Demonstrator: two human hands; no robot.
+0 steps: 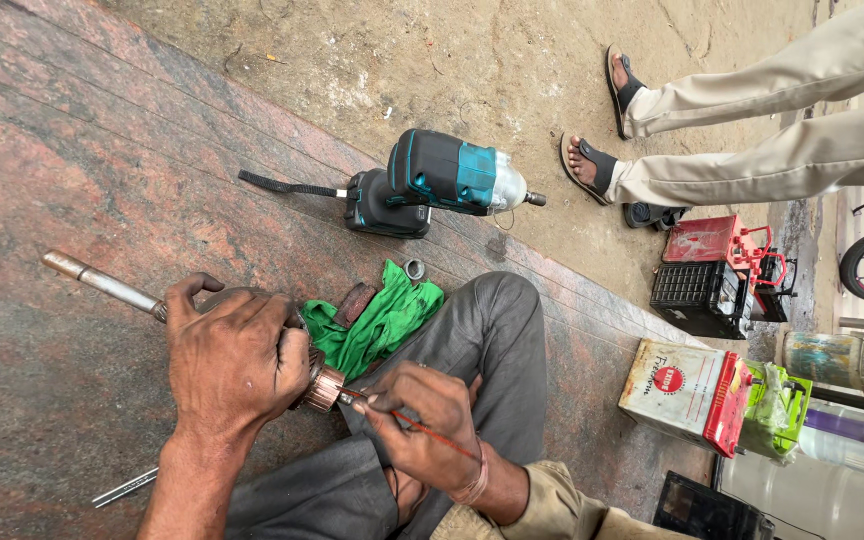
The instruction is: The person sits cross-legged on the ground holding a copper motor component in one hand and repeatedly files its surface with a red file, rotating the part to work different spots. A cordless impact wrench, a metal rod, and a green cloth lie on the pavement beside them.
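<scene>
Armature [322,388] with a copper-coloured commutator end and a long steel shaft [102,283], held low over a reddish polished stone slab [72,150] that borders bare, dusty ground [472,60]. Left hand [237,355] wraps fully around the armature body, fingers closed over it, the shaft projecting past the thumb toward the upper left. Right hand [422,420] pinches a thin red-handled tool [422,425] between thumb and fingers, its tip touching the commutator end. Both hands work just above the person's bent knee in grey trousers [482,330]. Green cloth [377,320] lies just beside the left hand, against the knee — a small socket [414,268] sits at its upper edge. Cordless impact wrench [442,180] rests farther off, near the slab's edge. Slab to the left lies open, save a thin metal rod [124,487] near the left forearm. Right side is crowded — batteries [692,390] and bottles [842,425], with another person's sandalled feet [592,165] beyond
</scene>
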